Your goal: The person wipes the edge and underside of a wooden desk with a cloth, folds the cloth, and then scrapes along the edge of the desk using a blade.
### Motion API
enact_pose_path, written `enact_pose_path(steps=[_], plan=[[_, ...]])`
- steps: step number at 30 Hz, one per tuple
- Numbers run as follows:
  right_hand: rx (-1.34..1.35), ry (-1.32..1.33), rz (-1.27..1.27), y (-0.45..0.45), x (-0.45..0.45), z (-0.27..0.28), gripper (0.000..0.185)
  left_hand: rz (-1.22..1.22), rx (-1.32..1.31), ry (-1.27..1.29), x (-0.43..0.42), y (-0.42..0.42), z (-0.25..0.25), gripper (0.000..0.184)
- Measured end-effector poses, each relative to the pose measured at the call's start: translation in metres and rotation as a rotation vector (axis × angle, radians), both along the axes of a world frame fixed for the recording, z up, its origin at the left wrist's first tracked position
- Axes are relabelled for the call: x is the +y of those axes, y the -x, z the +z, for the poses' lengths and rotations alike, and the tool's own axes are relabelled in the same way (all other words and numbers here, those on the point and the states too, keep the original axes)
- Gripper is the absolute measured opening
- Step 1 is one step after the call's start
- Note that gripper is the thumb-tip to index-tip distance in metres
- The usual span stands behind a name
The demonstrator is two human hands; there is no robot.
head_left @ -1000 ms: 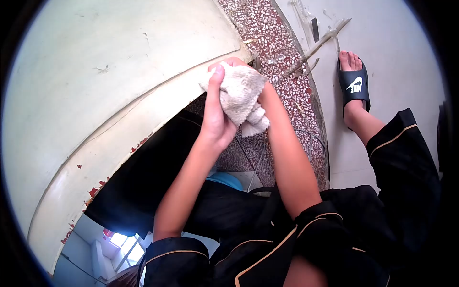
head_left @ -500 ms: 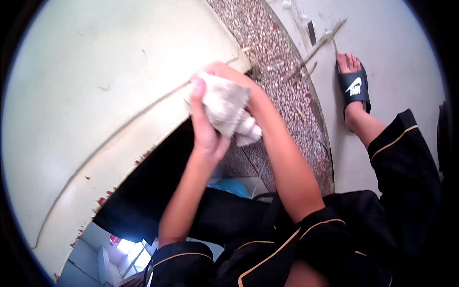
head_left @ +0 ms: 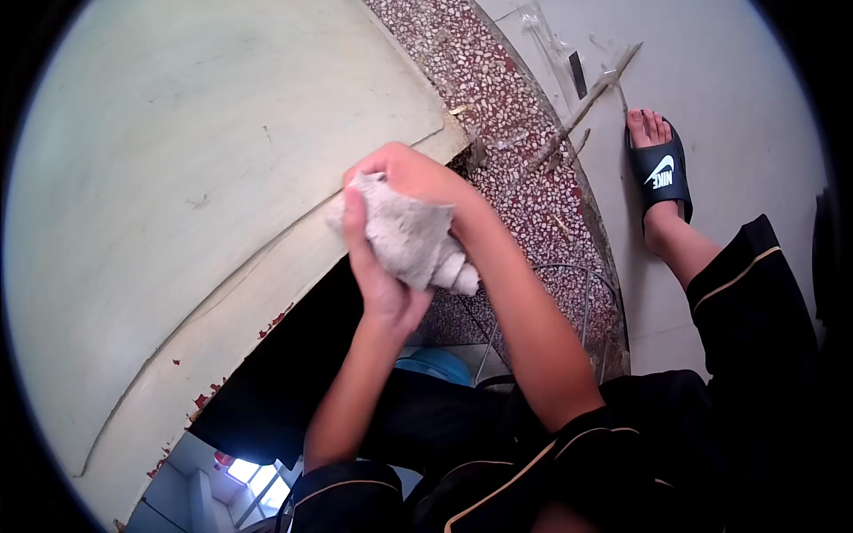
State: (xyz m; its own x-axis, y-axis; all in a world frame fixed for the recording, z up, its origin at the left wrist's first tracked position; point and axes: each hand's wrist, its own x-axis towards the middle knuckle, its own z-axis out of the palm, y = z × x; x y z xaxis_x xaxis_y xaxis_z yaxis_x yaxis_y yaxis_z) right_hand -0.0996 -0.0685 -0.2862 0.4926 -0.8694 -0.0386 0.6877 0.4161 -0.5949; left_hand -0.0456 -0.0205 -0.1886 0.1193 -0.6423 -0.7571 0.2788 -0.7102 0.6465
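Observation:
Both of my hands are closed around a bunched, greyish-white cloth (head_left: 407, 233) with a rough surface, held over the edge of the pale tabletop (head_left: 204, 160). My left hand (head_left: 388, 298) grips it from the near side, its thumb lying along the cloth's left edge. From above, my right hand (head_left: 413, 171) bends over the top of it with the wrist flexed, and its fingertips are mostly hidden. A folded end of the cloth sticks out at the lower right, beside my right forearm.
The tabletop's edge has chipped red-brown paint. Beyond its corner lies a speckled stone ledge (head_left: 498, 98). On the grey floor are a forked stick (head_left: 591, 98) and clear plastic scraps (head_left: 549, 44). My sandalled foot (head_left: 659, 164) rests at right. A blue round object (head_left: 435, 364) shows below.
My hands and the cloth have moved slightly toward my body along the table edge. The whole view has also shifted a little, and the picture is sharper.

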Motion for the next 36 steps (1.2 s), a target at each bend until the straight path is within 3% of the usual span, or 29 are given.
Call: enact_pose_path(steps=[4, 7, 9, 11, 13, 16, 19, 23, 25, 28, 30, 31, 33, 34, 35, 36], plan=[[0.097, 0.020, 0.019, 0.000, -0.006, 0.021, 0.007, 0.025, 0.098, 0.028, -0.005, 0.011, 0.026, 0.077], [0.040, -0.074, 0.015, 0.001, -0.003, 0.006, 0.004, -0.001, -0.002, -0.008, -0.001, -0.001, 0.007, 0.076], [0.072, -0.121, 0.031, -0.001, 0.001, -0.021, 0.004, -0.098, 0.081, -0.208, 0.001, -0.011, -0.004, 0.075], [-0.165, -0.387, 0.108, -0.002, 0.006, -0.033, 0.012, -0.045, 0.078, -0.247, -0.002, -0.005, -0.014, 0.075], [-0.173, -0.431, 0.070, -0.005, 0.003, -0.024, 0.009, -0.062, 0.101, -0.219, 0.000, -0.006, -0.011, 0.074], [0.023, 0.011, 0.049, -0.011, -0.007, -0.008, 0.004, -0.028, -0.031, 0.034, 0.006, -0.004, 0.009, 0.071], [-0.005, -0.075, 0.080, 0.000, -0.009, 0.039, 0.008, 0.017, 0.052, 0.183, 0.012, -0.011, 0.024, 0.070], [-0.006, 0.014, 0.063, -0.007, -0.007, 0.018, 0.011, -0.024, -0.001, 0.054, 0.011, -0.014, 0.022, 0.072], [0.124, 0.054, 0.076, -0.001, -0.008, -0.005, 0.011, -0.136, 0.058, -0.035, 0.009, -0.019, 0.011, 0.071], [0.106, -0.164, 0.167, 0.012, 0.005, -0.028, 0.019, -0.128, 0.086, -0.166, 0.008, -0.011, -0.010, 0.067], [0.015, -0.599, 0.222, 0.021, 0.006, -0.029, 0.014, -0.155, 0.052, -0.159, 0.009, -0.011, -0.022, 0.066], [0.017, -0.602, 0.222, 0.020, 0.004, -0.030, 0.014, -0.155, 0.054, -0.161, 0.011, -0.013, -0.023, 0.066], [0.076, -0.342, 0.174, 0.014, -0.001, -0.027, 0.015, -0.184, -0.120, -0.021, 0.015, -0.014, -0.024, 0.065], [0.080, -0.347, 0.174, 0.009, -0.004, -0.025, 0.015, -0.094, -0.233, 0.097, 0.021, -0.010, -0.024, 0.067], [0.167, -0.113, 0.152, 0.003, -0.012, -0.013, 0.016, -0.023, -0.347, 0.138, 0.023, -0.006, -0.019, 0.070], [0.250, 0.125, 0.129, 0.000, -0.018, -0.003, 0.018, -0.111, -0.117, 0.198, 0.026, -0.023, -0.017, 0.069]])
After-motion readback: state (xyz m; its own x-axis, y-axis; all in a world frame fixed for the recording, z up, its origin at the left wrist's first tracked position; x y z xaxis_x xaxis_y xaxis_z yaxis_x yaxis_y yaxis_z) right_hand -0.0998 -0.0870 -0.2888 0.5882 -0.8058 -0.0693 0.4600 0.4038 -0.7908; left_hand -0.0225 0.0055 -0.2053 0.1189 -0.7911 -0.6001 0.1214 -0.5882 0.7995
